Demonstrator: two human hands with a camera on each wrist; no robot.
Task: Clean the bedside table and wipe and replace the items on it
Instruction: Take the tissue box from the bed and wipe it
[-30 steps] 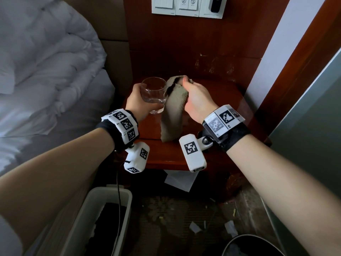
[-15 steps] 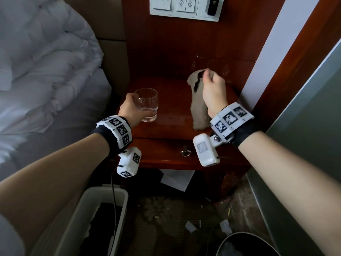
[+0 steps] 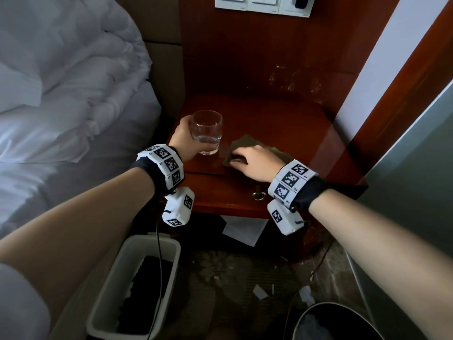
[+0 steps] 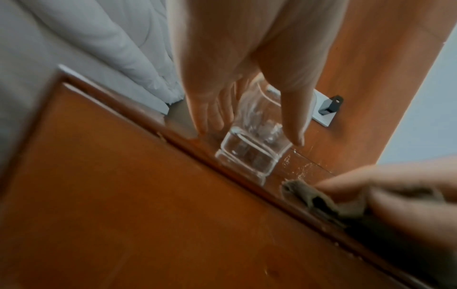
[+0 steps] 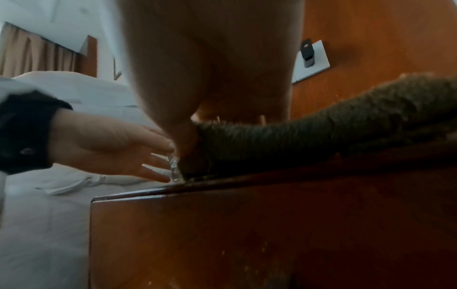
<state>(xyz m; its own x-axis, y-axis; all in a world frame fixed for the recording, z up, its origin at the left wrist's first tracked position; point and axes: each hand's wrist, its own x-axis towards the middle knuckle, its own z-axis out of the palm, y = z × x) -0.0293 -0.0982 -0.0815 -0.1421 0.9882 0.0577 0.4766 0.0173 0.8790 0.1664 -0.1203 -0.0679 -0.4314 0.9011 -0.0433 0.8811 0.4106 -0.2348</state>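
- On the desk (image 3: 306, 133), near its left front corner: glass (image 3: 207, 132), upright, base touching or just above the wood — cannot tell which.
- Wrapped round the glass from the bed side: left hand (image 3: 182, 139), fingers (image 4: 212, 115) and thumb curled on either wall, gripping.
- Just right of the glass, apart from it: brown cloth (image 3: 247, 143), crumpled flat against the desk top.
- Pressed down on the cloth: right hand (image 3: 255, 161), fingers bent over its near edge, pinching a fold against the wood.
- Likely step: wiping the top while holding the glass out of the way.
- Risk, judged: glass close to the front-left edge; a sweep of the cloth leftward could knock it, or a loosened hold could let it tip toward the bed (image 3: 61, 114) or waste bin (image 3: 103, 303) below.
- Risk, judged: smooth glass walls, possibly slippery; a wet desk would make a set-down slide.
- Risk, judged: cloth bunched, so patchy contact and missed streaks at the back.
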